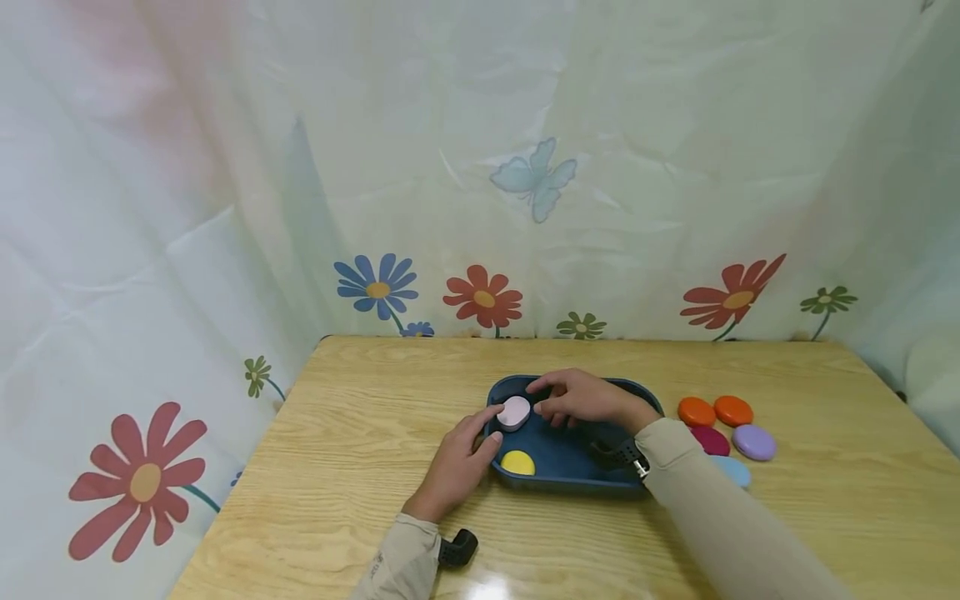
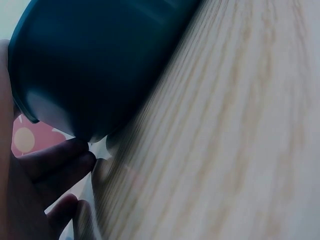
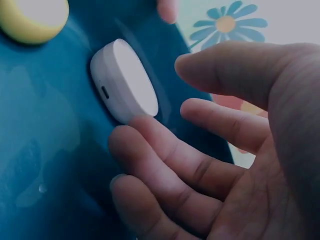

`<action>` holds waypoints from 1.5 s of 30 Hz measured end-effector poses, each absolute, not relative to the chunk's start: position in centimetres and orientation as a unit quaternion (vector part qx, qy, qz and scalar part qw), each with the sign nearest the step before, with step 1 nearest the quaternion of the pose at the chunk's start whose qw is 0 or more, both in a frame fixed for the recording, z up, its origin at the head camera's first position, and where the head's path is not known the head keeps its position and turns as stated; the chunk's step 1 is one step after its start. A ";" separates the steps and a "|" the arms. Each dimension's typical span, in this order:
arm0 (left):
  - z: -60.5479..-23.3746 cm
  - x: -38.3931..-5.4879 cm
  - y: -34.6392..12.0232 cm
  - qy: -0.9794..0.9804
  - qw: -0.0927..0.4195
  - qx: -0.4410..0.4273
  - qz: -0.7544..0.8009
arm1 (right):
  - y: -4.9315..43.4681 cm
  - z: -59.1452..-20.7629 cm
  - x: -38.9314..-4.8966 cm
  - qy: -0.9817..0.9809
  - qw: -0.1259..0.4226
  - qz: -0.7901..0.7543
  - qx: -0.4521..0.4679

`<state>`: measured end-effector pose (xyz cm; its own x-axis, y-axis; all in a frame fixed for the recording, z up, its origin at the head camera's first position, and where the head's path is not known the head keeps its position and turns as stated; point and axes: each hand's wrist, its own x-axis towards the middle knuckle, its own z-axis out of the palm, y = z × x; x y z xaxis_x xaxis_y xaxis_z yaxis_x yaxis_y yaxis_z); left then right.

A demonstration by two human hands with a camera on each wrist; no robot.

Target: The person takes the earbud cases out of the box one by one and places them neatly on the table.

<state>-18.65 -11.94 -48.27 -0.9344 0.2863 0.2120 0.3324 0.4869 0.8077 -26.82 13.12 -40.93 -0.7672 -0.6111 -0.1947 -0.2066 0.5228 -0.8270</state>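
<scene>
A dark blue tray (image 1: 551, 485) sits on the wooden table. At its left end my left hand (image 1: 457, 467) holds the wall, with thumb and index finger over the rim. In the left wrist view, other fingers (image 2: 60, 160) touch the tray's outer side low down. Inside the tray lies a pale pink rounded case (image 1: 514, 412) with a small dark slot in its side. Over the tray is my right hand (image 1: 588, 397), fingers loosely bent and holding nothing; its fingertips (image 3: 130, 142) are close beside the case. A yellow round piece (image 1: 517, 463) lies at the tray's near left corner.
Right of the tray lie two orange discs (image 1: 697, 412), a dark red disc (image 1: 711, 441), a lilac disc (image 1: 753, 442) and a light blue piece (image 1: 733, 471), partly behind the right sleeve. A flower-printed curtain (image 1: 450, 167) hangs behind the table (image 1: 360, 417).
</scene>
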 end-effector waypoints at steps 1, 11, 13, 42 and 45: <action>-48.3 -18.7 -11.9 -0.862 0.025 -0.180 -0.474 | 13.0 -41.0 -26.8 0.841 0.240 -0.420 -0.243; -48.7 -18.7 -11.8 -0.863 0.028 -0.184 -0.469 | 12.5 -42.9 -27.6 0.854 0.249 -0.386 -0.246; -48.6 -18.8 -11.9 -0.864 0.030 -0.183 -0.468 | 12.5 -43.1 -27.7 0.853 0.246 -0.391 -0.241; -48.3 -18.6 -12.0 -0.864 0.018 -0.170 -0.474 | 10.9 -44.1 -27.6 0.872 0.214 -0.341 -0.278; -48.2 -18.6 -11.9 -0.864 0.019 -0.171 -0.473 | 10.9 -43.9 -27.4 0.874 0.214 -0.333 -0.281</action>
<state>-18.55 -11.91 -48.18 -0.9406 0.2782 0.1944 0.3136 0.4937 0.8111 -27.43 10.93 -43.90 -0.7511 -0.6334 -0.1862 -0.3486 0.6201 -0.7029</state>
